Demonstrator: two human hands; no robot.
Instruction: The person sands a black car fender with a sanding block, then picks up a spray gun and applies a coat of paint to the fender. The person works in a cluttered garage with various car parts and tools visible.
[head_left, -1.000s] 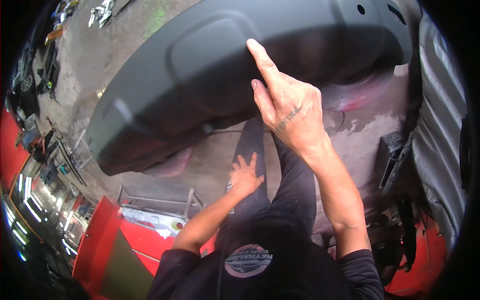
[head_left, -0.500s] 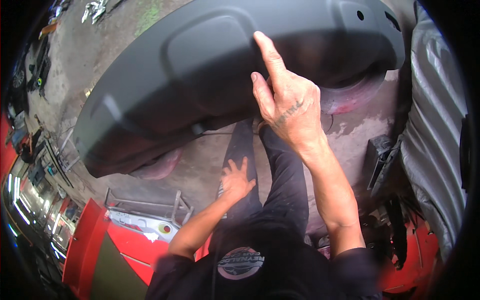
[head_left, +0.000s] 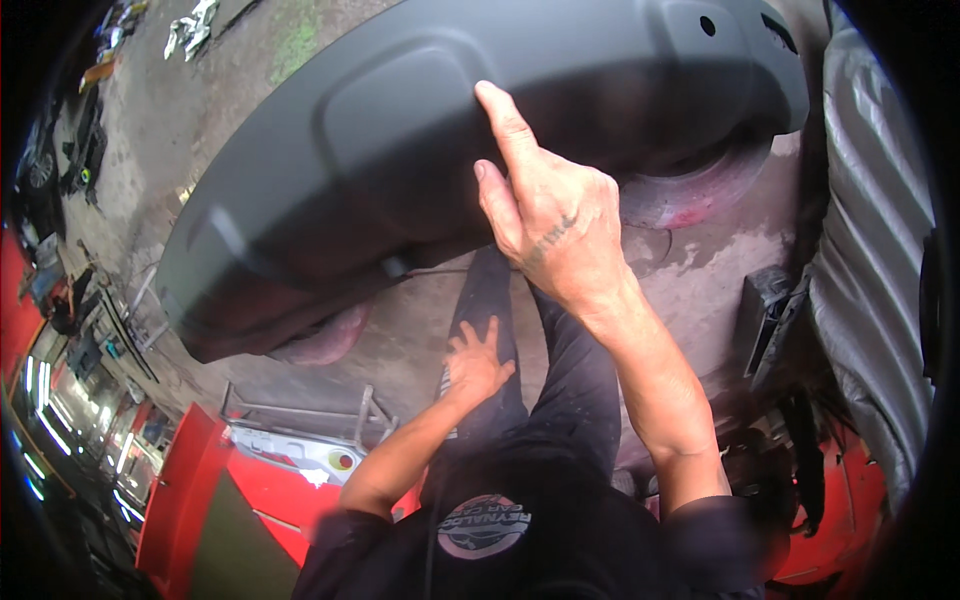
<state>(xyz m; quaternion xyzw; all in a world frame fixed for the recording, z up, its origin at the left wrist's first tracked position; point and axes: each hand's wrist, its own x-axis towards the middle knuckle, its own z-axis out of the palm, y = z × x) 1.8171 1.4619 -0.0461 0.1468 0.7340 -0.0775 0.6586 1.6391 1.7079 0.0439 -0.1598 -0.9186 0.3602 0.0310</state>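
Observation:
A long matte dark grey car bumper (head_left: 400, 130) lies across the far part of the view, with a raised panel outline and a small round hole at its right end. My right hand (head_left: 550, 210) is over it, index finger stretched out with its tip on or just above the edge of that outline. Thumb apart, other fingers curled under, this hand holds nothing. My left hand (head_left: 478, 362) lies flat on my left thigh, fingers spread, with nothing in it.
Round pinkish supports (head_left: 690, 203) show beneath the bumper. A silver cover (head_left: 870, 240) hangs along the right. At lower left are a metal frame (head_left: 300, 405) and a red panel (head_left: 185, 490). Crumpled silvery material (head_left: 190, 30) lies on the concrete floor at far left.
My right hand has moved left and slightly toward me along the bumper, index finger still stretched out. My left hand stays on my thigh. The view has shifted slightly.

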